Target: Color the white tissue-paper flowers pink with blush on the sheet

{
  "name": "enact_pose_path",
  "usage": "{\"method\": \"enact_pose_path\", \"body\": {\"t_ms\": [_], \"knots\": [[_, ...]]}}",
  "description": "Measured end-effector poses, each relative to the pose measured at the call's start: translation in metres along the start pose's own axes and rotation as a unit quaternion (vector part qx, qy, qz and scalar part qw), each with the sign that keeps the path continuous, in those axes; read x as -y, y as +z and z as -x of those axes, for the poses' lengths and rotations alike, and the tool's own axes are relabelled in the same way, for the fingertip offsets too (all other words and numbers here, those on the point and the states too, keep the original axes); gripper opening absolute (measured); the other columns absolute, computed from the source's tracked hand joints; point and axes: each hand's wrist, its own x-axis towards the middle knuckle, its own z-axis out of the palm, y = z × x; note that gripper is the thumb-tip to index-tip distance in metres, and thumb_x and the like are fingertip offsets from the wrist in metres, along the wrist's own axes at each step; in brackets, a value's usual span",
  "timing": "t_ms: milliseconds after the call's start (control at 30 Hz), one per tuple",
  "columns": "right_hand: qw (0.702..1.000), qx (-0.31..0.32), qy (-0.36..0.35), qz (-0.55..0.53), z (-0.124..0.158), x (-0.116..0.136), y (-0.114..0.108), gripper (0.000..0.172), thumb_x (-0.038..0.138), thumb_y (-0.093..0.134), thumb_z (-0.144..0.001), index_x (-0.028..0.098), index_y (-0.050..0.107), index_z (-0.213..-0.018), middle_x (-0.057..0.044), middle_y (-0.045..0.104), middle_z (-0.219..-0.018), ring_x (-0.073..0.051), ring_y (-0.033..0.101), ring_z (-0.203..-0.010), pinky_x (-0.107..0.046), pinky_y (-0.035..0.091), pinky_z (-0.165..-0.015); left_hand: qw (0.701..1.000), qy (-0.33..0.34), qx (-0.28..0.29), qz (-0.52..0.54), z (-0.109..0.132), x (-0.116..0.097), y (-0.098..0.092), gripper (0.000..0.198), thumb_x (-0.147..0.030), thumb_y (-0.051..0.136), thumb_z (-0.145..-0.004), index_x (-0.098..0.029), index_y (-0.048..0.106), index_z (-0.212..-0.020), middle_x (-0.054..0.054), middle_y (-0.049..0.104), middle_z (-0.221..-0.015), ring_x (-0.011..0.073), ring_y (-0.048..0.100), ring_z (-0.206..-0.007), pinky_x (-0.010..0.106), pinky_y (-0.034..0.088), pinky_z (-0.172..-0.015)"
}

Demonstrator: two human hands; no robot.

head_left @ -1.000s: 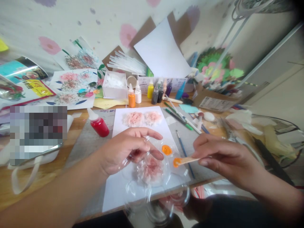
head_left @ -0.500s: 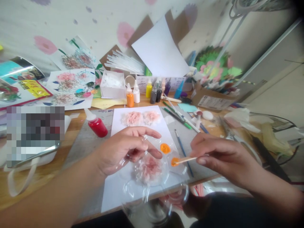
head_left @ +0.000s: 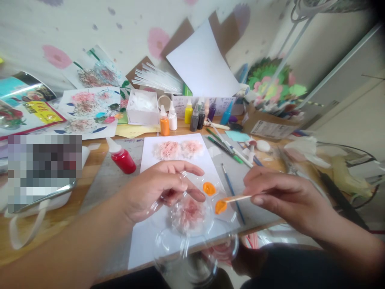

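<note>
My left hand [head_left: 168, 184] is closed on the rim of a clear plastic paint palette [head_left: 167, 241], held above the white paper [head_left: 144, 245]. Two wells on the palette's right side hold orange paint [head_left: 209, 188]. Pinched between the thumb and fingers of my right hand [head_left: 279, 196] is a thin wooden stick [head_left: 240, 198]. Its far tip meets the orange in the lower of these wells. Through the clear plastic shows a pink and white fluffy flower [head_left: 191, 212] on the paper. Two similar flowers [head_left: 169, 149] lie at the sheet's far end.
A red paint bottle [head_left: 124, 159] lies tilted left of the paper. Several paint bottles, among them an orange one [head_left: 164, 125], stand behind it. A blue paintbrush [head_left: 230, 186] and green pens [head_left: 221, 146] lie to the right, near scissors [head_left: 290, 166]. A blurred-out device [head_left: 45, 172] is at left.
My right hand has shifted slightly right and up with the stick, whose tip moved within the lower orange well. The orange there looks more spread. My left hand and the palette have stayed still.
</note>
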Motion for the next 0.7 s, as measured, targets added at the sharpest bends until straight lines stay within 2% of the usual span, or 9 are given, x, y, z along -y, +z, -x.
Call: {"method": "enact_pose_path", "body": {"t_ms": [300, 467, 567, 700], "knots": [[0.999, -0.023, 0.026, 0.01, 0.0, 0.0012, 0.0002, 0.003, 0.026, 0.07, -0.079, 0.026, 0.073, -0.081, -0.002, 0.07, -0.075, -0.015, 0.064, -0.071, -0.024, 0.052, -0.063, 0.999, -0.01, -0.023, -0.025, 0.0011, -0.0028, 0.0036, 0.035, -0.018, 0.057, -0.074, -0.016, 0.062, -0.108, 0.012, 0.075, -0.082, 0.0046, 0.031, -0.042, 0.022, 0.017, -0.042], [0.996, -0.054, 0.056, 0.037, -0.0021, 0.0015, 0.0002, 0.008, 0.031, 0.069, -0.079, 0.024, 0.072, -0.082, -0.004, 0.071, -0.077, -0.016, 0.065, -0.069, -0.024, 0.054, -0.061, 0.998, 0.0, -0.038, -0.05, 0.0009, -0.0022, 0.0061, 0.037, -0.016, 0.055, -0.072, -0.017, 0.061, -0.108, 0.01, 0.075, -0.08, 0.0053, 0.032, -0.042, 0.022, 0.019, -0.042], [0.995, -0.063, 0.049, 0.063, -0.0052, 0.0025, 0.0021, 0.008, 0.031, 0.068, -0.08, 0.025, 0.072, -0.081, -0.003, 0.072, -0.077, -0.015, 0.066, -0.069, -0.023, 0.055, -0.062, 0.997, 0.008, -0.04, -0.062, 0.0008, -0.001, 0.0072, 0.038, -0.015, 0.055, -0.07, -0.016, 0.061, -0.108, 0.01, 0.074, -0.076, 0.0071, 0.038, -0.045, 0.023, 0.02, -0.042], [0.993, -0.054, 0.023, 0.103, -0.0086, 0.0049, 0.0068, 0.008, 0.03, 0.066, -0.081, 0.024, 0.072, -0.082, -0.003, 0.072, -0.077, -0.015, 0.067, -0.07, -0.023, 0.054, -0.062, 0.997, 0.008, -0.02, -0.076, 0.0009, 0.0004, 0.0071, 0.039, -0.016, 0.055, -0.072, -0.017, 0.06, -0.111, 0.01, 0.075, -0.083, 0.007, 0.041, -0.047, 0.022, 0.025, -0.045]]}}
